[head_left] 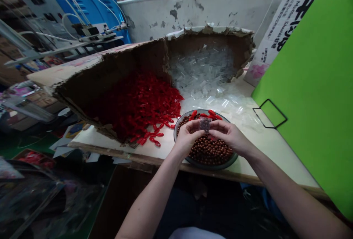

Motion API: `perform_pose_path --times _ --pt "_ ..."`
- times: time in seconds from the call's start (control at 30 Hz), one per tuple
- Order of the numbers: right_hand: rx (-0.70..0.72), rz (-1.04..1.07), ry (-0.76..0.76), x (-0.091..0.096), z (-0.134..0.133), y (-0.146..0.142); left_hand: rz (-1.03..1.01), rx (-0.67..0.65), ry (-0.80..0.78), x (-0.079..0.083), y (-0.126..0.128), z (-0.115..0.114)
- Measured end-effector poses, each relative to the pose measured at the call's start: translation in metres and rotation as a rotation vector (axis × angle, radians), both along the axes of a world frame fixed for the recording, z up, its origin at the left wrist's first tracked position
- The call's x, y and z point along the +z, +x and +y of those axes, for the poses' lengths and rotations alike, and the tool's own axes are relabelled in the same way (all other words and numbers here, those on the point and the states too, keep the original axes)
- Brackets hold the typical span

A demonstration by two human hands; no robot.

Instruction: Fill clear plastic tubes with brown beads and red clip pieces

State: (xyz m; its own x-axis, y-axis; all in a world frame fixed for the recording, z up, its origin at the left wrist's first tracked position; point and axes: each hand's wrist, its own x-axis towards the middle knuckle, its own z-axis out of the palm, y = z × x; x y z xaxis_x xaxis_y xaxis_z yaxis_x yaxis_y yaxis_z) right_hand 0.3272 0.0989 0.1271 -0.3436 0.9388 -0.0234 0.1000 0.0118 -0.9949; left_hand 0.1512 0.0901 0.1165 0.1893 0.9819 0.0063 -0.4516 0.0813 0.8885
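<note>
1. Fingers (196,128) of the left hand (187,138) and the right hand (228,138) meet at the tips, pinching a small clear plastic bag (205,124) from either side; its dark contents are too small to make out.
2. Directly below the fingers sits a round metal bowl (209,166) heaped with glossy brown beads (209,152), with a few red oval beads (202,114) along its far side.
3. Left of and beyond the fingers, a torn cardboard box (118,99) rests on the surface (242,171), holding a mound of red beads (138,103); some lie loose just beside the bowl.
4. Straight ahead of the fingers, clear plastic pieces (201,73) fill the box's far corner and spread across the surface almost to the bowl.
5. Right of the fingers stands a green board (311,66) with a black wire loop (268,114) against it.
</note>
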Motion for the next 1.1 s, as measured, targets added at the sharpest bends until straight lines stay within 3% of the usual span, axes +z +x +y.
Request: perform_pose_path --times 0.2,0.3,0.47,0.73,0.93,1.03,1.1 --pt "-0.238 -0.5 0.291 -0.01 0.016 0.043 -0.034 0.103 0.096 -0.004 -0.009 0.003" --pt "-0.203 -0.688 0.388 -0.024 0.021 0.055 -0.027 0.124 0.128 -0.005 -0.012 0.005" --pt "-0.134 -0.81 0.484 -0.044 0.029 0.051 -0.001 0.088 0.125 -0.004 -0.004 0.007" --pt "-0.093 -0.874 0.474 -0.061 0.042 0.029 -0.07 0.081 0.065 -0.004 0.006 0.005" --pt "-0.111 -0.859 0.455 -0.06 0.041 0.023 -0.087 0.068 0.036 -0.002 0.004 -0.001" --pt "-0.141 -0.748 0.379 -0.053 0.037 0.024 -0.086 0.048 0.012 -0.001 0.004 -0.004" --pt "-0.156 -0.564 0.307 -0.045 0.033 0.024 -0.081 0.036 0.003 -0.001 0.004 -0.005"
